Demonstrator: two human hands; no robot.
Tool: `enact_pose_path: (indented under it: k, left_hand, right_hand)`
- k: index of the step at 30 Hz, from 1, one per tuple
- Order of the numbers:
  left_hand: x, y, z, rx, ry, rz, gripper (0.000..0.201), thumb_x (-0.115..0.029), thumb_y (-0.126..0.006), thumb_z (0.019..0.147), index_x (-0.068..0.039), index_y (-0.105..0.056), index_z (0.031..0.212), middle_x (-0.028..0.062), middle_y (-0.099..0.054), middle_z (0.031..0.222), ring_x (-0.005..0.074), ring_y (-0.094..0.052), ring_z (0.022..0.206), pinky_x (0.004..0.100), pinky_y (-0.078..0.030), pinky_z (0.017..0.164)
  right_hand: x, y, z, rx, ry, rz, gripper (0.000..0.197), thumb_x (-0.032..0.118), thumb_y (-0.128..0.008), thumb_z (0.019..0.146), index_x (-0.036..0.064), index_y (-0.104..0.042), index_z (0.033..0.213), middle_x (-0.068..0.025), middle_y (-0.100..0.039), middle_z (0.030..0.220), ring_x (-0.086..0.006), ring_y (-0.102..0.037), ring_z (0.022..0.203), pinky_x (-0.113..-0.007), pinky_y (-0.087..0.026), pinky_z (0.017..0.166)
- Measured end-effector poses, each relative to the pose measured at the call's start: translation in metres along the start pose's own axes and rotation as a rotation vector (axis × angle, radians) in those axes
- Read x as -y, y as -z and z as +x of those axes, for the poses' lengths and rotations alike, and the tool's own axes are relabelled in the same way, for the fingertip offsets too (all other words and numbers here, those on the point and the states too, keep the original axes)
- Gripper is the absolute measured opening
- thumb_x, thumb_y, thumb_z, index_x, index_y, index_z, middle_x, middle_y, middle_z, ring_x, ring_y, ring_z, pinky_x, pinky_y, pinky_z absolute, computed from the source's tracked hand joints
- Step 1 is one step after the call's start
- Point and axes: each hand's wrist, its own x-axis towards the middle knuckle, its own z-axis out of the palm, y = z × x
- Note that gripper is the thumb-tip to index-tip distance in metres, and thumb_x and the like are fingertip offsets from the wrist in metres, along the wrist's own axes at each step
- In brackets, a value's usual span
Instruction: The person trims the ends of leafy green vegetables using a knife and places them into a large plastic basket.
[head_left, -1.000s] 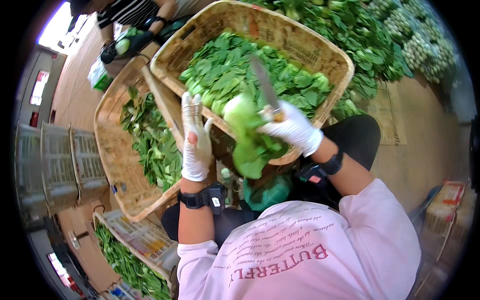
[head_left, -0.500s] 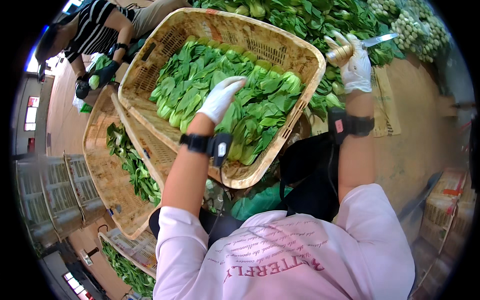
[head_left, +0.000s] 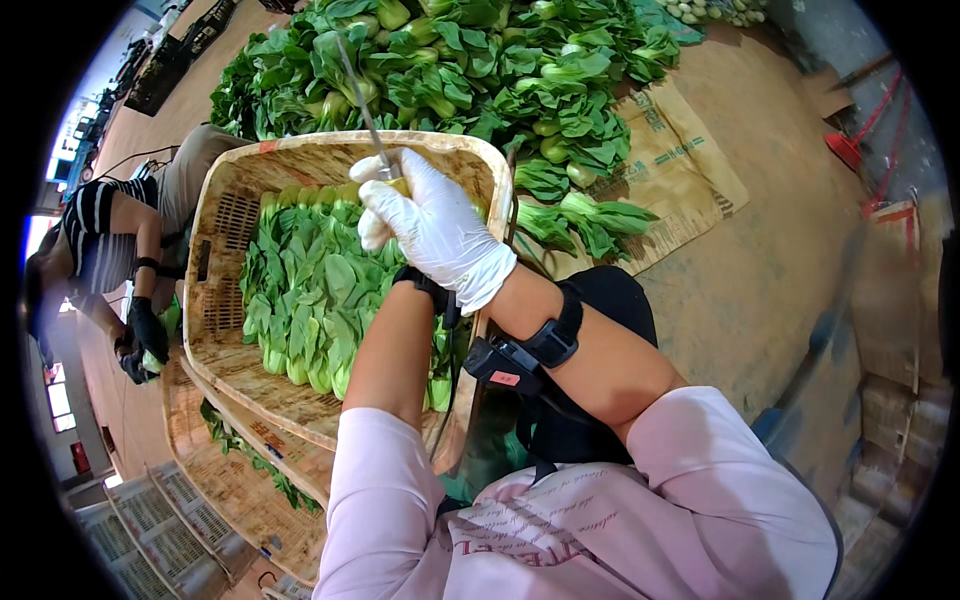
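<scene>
Sleeves: pink, at the bottom of the view, both forearms reaching out over the basket (head_left: pixel 232 360).
Wrist straps: a black band with a small device on each forearm.
Right hand (head_left: pixel 440 228): in a white glove, closed around the yellow handle of a knife (head_left: pixel 362 105); the thin blade points up and away, over the basket's far rim.
Left hand: hidden behind the right glove, so I cannot tell whether it is open or holding anything; only its bare forearm shows, lying over the greens.
Basket: woven, light brown, tilted toward the person, just under both forearms.
Greens in basket (head_left: pixel 300 290): leafy bunches with pale stems, packed in rows, stem ends toward the near rim.
Lower basket (head_left: pixel 215 470): another one beneath, a few leaves showing.
Crates (head_left: pixel 150 540): pale slatted ones, bottom left.
Co-worker (head_left: pixel 110 225): striped top, dark gloves, crouched left of the basket.
Cardboard (head_left: pixel 680 170): flat on the floor, right of the basket.
Pile of greens (head_left: pixel 470 70): loose heap beyond the basket, spreading onto the cardboard.
</scene>
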Motion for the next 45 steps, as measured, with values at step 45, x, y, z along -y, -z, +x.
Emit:
enact_pose_path:
  k: [45]
  left_hand:
    - [0.176,0.071,-0.64,-1.621,0.598,-0.461,0.061,-0.034,-0.086,0.053,-0.003,-0.059,0.098,0.0144,-0.065,0.086,0.0277,-0.065,0.078,0.0374,-0.051,0.073]
  right_hand:
    - [-0.127,-0.397,-0.224,1.141,0.862,-1.021,0.011,0.019,-0.063,0.077,0.013,-0.055,0.082,-0.0081,-0.059,0.067,-0.0296,-0.062,0.062,-0.039,-0.05,0.053]
